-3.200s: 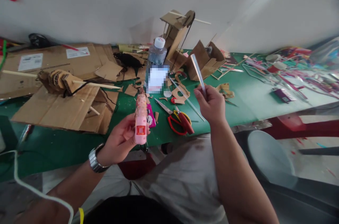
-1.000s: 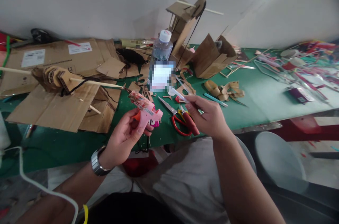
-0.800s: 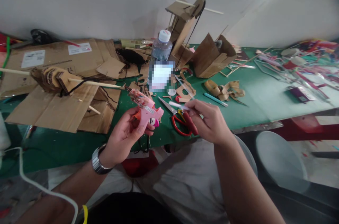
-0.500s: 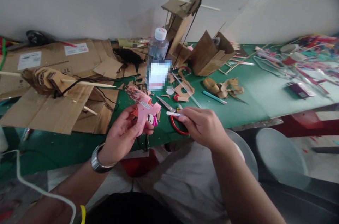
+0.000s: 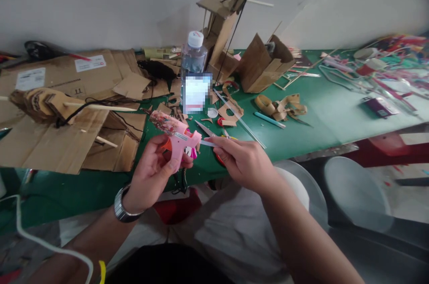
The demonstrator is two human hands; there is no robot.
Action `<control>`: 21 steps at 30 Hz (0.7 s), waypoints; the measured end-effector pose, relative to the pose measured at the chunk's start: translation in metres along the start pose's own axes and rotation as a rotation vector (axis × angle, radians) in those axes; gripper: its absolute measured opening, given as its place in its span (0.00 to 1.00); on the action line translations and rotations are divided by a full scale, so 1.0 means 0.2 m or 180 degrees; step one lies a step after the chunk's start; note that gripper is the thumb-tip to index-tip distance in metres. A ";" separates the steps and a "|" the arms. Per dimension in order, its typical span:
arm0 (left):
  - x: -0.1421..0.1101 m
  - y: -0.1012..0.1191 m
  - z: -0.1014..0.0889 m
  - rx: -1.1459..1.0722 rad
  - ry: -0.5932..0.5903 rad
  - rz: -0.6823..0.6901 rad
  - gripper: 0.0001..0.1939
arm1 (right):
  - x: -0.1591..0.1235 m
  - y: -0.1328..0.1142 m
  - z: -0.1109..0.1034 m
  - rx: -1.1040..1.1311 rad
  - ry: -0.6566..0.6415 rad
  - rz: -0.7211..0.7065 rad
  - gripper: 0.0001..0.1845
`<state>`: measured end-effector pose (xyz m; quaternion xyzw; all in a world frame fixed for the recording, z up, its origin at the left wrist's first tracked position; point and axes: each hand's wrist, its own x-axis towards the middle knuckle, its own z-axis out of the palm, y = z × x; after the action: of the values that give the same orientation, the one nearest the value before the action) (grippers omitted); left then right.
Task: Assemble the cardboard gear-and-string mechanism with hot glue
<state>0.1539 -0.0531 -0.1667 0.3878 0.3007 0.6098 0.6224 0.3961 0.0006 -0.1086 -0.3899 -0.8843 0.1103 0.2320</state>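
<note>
My left hand (image 5: 152,172) is wrapped round the handle of a pink hot glue gun (image 5: 177,145), whose glue-smeared nozzle end points up and to the left. Between the thumb and fingers of my right hand (image 5: 246,161) is a whitish glue stick (image 5: 208,143). Its tip is at the rear end of the gun; whether it has entered the opening is too small to tell. Behind my right hand lie scissors (image 5: 206,128) with red handles, partly hidden by the fingers.
A cardboard build with wooden sticks (image 5: 63,127) stands at left. Beyond the hands are a clear bottle (image 5: 194,58), a tall cardboard structure (image 5: 221,29) and an open cardboard box (image 5: 264,65). Tape strips (image 5: 281,107) and a purple box (image 5: 380,107) lie on the green table (image 5: 328,127). Grey stools (image 5: 357,190) stand at right.
My right hand has moved left, bringing the glue stick from a gap away up to the rear of the glue gun. The view has shifted slightly.
</note>
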 end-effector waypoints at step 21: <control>0.01 0.04 0.00 -0.0338 0.0082 -0.0492 0.17 | -0.01 -0.03 -0.03 0.0042 0.0061 -0.0043 0.16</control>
<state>0.1509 -0.0506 -0.1599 0.3221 0.3050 0.5800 0.6833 0.3966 -0.0055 -0.1016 -0.3835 -0.8839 0.1109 0.2438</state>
